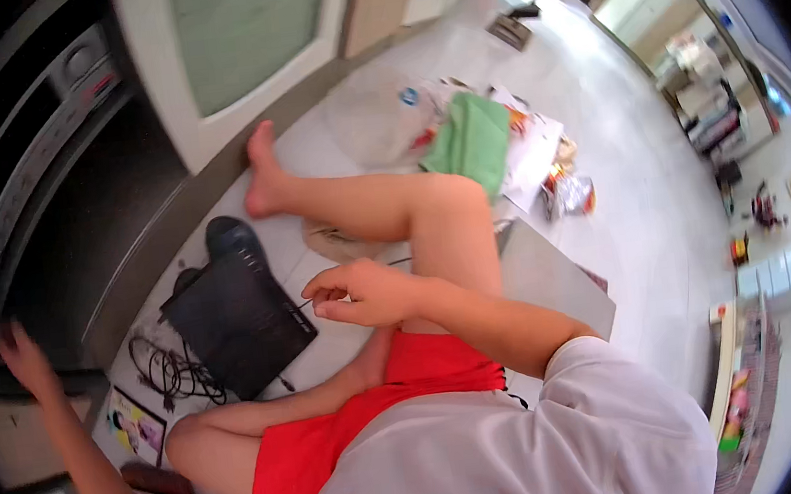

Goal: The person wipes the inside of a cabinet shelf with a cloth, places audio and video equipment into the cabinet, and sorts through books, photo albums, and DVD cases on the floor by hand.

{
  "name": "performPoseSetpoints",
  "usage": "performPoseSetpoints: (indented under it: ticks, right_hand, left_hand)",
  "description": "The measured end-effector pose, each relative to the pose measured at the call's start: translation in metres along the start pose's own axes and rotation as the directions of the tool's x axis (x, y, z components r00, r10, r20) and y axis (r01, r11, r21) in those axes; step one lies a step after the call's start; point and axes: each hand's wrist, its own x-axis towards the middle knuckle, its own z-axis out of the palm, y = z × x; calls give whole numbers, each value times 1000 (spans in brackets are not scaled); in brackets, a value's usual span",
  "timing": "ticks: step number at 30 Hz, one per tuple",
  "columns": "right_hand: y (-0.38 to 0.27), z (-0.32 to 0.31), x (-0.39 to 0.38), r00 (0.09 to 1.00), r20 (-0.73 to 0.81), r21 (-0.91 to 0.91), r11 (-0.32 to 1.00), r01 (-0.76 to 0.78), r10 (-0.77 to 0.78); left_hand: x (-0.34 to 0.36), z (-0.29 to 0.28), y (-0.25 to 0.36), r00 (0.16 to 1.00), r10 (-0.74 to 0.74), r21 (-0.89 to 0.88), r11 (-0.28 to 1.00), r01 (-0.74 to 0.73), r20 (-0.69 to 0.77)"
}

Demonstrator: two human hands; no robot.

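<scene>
At center frame, the right hand (362,292) pinches a thin dark cable (300,305) between curled fingers, just beside the black flat device (239,321) lying on the floor at center left. The left hand (24,361), at the left edge, rests open on the dark cabinet's ledge (34,381), holding nothing. A tug could likely drag the device or snag the tangled cords (172,372) beside it.

Left hand (24,358) blurred (grip unclear), reaching into dark cabinet (76,232).
</scene>
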Motion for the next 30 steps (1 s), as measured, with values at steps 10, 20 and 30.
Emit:
performPoseSetpoints:
  ticks: [10,20,30]
  right_hand:
    - [194,-217,-104,239,-930,213,940,-265,279]
    - [390,-225,-79,209,-586,784,613,-98,783]
    - [282,-287,-121,313,-860,509,726,463,403]
  left_hand:
    - [-254,-38,80,726,-419,-380,648,660,545]
    - [-270,-76,178,655,-496,-334,589,736,570]
    - [-252,16,241,632,-358,-317,635,704,687]
